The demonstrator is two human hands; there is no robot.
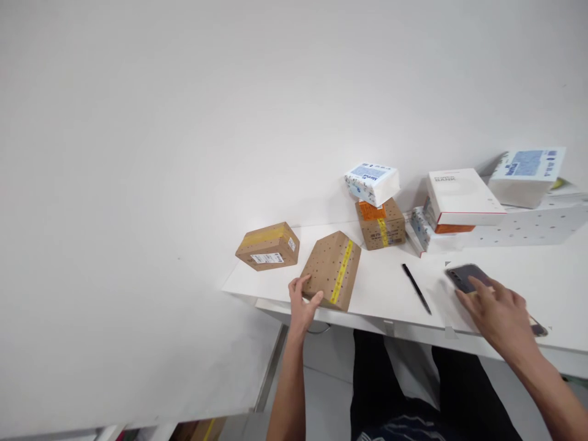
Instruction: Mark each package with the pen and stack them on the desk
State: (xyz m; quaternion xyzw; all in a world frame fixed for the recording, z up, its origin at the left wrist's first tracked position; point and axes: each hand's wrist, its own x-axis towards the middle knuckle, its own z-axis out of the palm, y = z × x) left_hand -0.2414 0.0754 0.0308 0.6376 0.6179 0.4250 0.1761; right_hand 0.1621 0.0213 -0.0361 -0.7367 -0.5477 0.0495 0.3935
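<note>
Box [333, 269] with yellow tape lies near the surface's [390, 288] front edge, long axis running away from the person. Left hand [301, 303] cups its near corner, fingers loosely curled. Right hand [498, 312] rests flat, open, on what looks like a phone [463, 277], well apart.

The left hand [302, 304] rests its fingers against the near corner of a dotted cardboard box [331, 268] sealed with yellow tape, which lies on a white table [390, 288]. The right hand [498, 312] lies over a dark phone [465, 277]. A black pen [416, 288] lies between them. A second taped box [269, 246] sits just left of the dotted one
</note>
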